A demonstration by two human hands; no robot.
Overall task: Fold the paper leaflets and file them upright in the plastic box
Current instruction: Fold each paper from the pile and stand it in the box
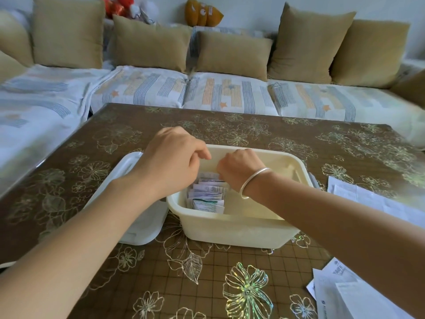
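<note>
Head view: on the table (138, 272) the plastic box (241, 233) sits straight ahead, folded leaflets (208, 194) standing in a row running away from me at its left. My left hand (172, 162) and right hand (239, 169) curl down over the row's far end; what they pinch, I cannot tell.

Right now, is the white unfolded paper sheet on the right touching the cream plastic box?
Apart. The head view shows brown flowered tabletop between the white unfolded paper sheet and the cream plastic box.

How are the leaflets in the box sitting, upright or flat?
Upright: the folded leaflets stand on edge in a row in the box.
</note>
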